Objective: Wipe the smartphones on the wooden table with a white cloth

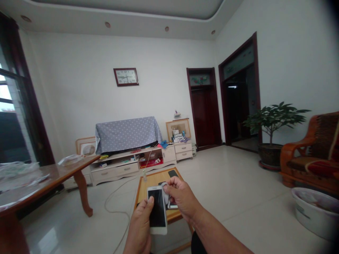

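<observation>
A white smartphone (157, 211) with a dark screen is gripped in my left hand (141, 220), the thumb lying over its left edge. My right hand (182, 195) pinches a pale grey cloth (165, 192) close against the phone's upper right edge. Beyond both hands stands a small wooden table (152, 174) with a raised rim. A dark phone (173, 174) lies at its far right corner. Another white-edged phone (173, 205) shows partly beneath my right hand. Part of a further dark item on the tabletop is hidden behind the cloth and the held phone.
A pale cable (116, 211) runs over the floor to the small table. To the left is a brown wooden table (60, 176) bearing plastic bags. A low white cabinet (113, 173) lines the far wall. On the right are a potted plant (270, 153), an armchair (293, 151) and a white tub (314, 215).
</observation>
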`<state>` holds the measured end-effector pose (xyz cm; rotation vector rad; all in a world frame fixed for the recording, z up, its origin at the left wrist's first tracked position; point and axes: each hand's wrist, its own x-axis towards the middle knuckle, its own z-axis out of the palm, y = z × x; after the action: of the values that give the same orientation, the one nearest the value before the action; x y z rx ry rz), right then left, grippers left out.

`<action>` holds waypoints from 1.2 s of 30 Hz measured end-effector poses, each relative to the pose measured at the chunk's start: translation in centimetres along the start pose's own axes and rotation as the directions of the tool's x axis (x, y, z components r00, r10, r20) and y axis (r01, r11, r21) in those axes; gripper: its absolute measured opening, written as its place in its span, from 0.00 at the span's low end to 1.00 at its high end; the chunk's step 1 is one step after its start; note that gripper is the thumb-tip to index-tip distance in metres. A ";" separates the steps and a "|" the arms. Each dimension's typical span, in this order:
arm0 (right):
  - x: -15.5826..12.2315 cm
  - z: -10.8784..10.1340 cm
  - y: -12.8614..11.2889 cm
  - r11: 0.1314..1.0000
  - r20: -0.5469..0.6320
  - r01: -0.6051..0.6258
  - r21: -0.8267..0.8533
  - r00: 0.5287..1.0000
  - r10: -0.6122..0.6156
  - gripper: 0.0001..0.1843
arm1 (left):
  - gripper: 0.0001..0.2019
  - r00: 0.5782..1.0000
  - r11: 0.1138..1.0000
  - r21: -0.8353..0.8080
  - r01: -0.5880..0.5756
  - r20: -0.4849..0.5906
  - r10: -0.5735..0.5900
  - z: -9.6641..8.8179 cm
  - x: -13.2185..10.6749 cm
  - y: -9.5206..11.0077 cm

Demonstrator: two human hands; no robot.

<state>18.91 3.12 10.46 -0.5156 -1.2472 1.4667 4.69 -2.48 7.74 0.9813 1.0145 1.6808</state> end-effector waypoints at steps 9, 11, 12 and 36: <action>-2.2 0.9 2.4 0.997 0.054 -0.076 -0.020 0.996 0.077 0.14 | 0.18 0.999 0.996 -0.084 0.034 -0.039 -0.037 -1.0 0.2 0.4; -1.3 1.0 1.5 0.999 0.010 -0.050 -0.017 0.999 0.050 0.13 | 0.20 0.999 0.998 -0.057 0.034 -0.022 -0.035 -1.1 0.1 0.1; -0.8 1.1 1.0 0.999 -0.012 -0.041 -0.014 0.999 0.041 0.13 | 0.20 0.999 0.998 -0.045 0.036 -0.011 -0.037 -1.0 0.0 0.0; -3.0 1.8 3.0 0.990 0.009 -0.143 -0.008 0.990 0.143 0.10 | 0.21 0.994 0.993 -0.102 0.057 -0.086 -0.066 -1.0 0.9 1.3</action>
<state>17.06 0.14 7.57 -0.6140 -1.2444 1.5861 3.18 -2.11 8.72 0.8084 0.9987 1.7197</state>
